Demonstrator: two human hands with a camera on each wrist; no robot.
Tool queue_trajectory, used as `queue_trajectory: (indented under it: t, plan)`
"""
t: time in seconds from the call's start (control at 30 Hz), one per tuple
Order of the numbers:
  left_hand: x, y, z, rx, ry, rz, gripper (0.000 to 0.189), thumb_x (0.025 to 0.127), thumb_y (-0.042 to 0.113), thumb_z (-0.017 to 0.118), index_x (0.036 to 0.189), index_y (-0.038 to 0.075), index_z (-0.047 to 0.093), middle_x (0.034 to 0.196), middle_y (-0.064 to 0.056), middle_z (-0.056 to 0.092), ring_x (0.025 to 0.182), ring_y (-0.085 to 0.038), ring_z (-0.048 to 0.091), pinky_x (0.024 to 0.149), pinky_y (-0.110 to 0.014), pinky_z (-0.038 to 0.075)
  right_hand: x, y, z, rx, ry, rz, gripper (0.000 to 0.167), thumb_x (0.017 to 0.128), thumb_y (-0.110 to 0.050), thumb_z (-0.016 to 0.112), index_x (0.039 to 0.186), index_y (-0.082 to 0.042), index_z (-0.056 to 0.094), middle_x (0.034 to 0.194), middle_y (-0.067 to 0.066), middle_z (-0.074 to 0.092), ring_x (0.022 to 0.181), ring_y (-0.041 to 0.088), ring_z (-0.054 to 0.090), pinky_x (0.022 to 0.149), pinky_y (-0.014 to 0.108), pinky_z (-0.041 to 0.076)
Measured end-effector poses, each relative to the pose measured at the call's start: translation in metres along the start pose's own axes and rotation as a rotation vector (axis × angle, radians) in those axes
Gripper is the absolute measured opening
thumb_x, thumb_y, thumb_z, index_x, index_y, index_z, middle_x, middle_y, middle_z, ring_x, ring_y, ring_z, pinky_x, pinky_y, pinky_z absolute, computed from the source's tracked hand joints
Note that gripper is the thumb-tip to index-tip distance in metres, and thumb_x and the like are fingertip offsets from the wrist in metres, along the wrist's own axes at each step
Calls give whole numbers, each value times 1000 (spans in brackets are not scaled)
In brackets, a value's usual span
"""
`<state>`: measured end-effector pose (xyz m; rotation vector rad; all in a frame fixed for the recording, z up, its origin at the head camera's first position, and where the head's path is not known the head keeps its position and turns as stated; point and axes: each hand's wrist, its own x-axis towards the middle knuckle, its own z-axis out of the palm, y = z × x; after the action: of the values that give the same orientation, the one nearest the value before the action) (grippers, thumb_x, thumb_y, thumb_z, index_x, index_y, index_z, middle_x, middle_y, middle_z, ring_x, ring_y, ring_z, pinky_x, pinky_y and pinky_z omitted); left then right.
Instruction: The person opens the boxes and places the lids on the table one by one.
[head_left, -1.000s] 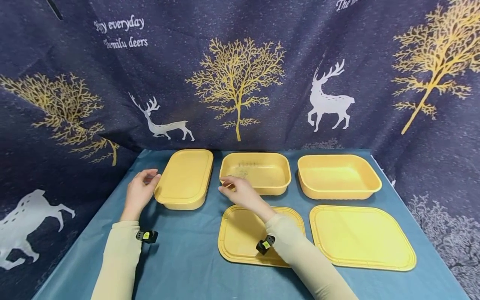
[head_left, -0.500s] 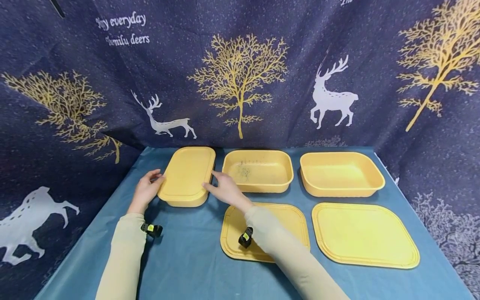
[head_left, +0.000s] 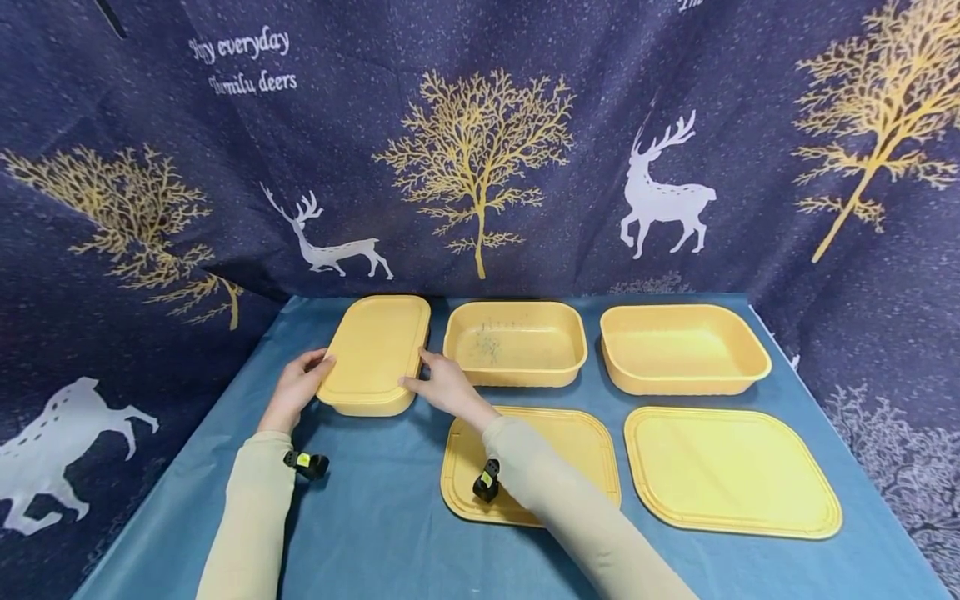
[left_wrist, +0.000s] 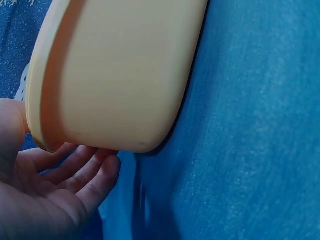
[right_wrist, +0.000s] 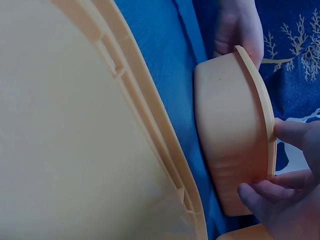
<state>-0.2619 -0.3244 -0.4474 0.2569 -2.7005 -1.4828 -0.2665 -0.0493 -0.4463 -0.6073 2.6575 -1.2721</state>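
Observation:
A yellow lidded plastic food box (head_left: 377, 346) sits at the left back of the blue-covered table. My left hand (head_left: 294, 390) holds its left edge; in the left wrist view the thumb lies at the lid rim and the curled fingers (left_wrist: 100, 182) reach beneath it along the wall. On the opposite side my right hand (head_left: 453, 390) grips the same box. The right wrist view has that thumb at the lid edge and the fingers (right_wrist: 257, 200) against the side wall. The lid (right_wrist: 267, 120) is on the box, and its inside is hidden.
Two open yellow boxes, one in the middle (head_left: 525, 375) and one at the right (head_left: 682, 385), stand along the back. Before them lie two flat yellow lids, a middle one (head_left: 577, 442) partly under my right forearm and a right one (head_left: 731, 471). A patterned dark curtain (head_left: 555, 208) hangs behind.
My right hand has moved left from beside the middle box to the right edge of the lidded box. My left hand has shifted slightly inward onto its left edge.

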Motion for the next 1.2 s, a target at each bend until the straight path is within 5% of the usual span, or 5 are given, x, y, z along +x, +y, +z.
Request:
queue_trajectory:
  t: [0.37,0.63,0.77,0.93,1.2]
  plan:
    - [-5,1,-3,-28,-10,-38,60,105,35,53,148,-6,41,136,-24,50,110,-24,53,79,-18,44,2,7,-7,80,-69,-15,71,104,-43,54,159,-6,28,149,15,50,135,26,51,106,38,45]
    - [-17,11,-2,-55,-29,-74,65,104,36,55,147,-8,34,137,-25,44,109,-25,55,87,-27,49,17,15,-13,24,-36,-62,50,107,-39,49,142,-4,56,133,12,64,121,24,61,98,36,49]
    - [-22,14,1,-68,-25,-90,67,103,36,57,145,-8,31,135,-24,43,107,-24,54,95,-38,49,25,17,-18,-4,-18,-59,40,108,-35,48,127,-6,69,111,10,71,91,18,64,80,30,49]
    - [-32,18,4,-65,-11,-110,68,102,34,60,142,-10,28,130,-24,42,106,-25,52,95,-40,48,31,14,-21,8,-19,-41,42,109,-33,45,102,-1,71,75,10,58,60,14,44,59,27,36]
    - [-41,16,5,-54,-26,-125,73,97,38,66,138,-9,28,123,-20,43,103,-28,53,94,-41,49,34,8,-18,30,31,42,37,110,-29,43,107,-6,73,88,11,71,81,20,69,61,25,44]
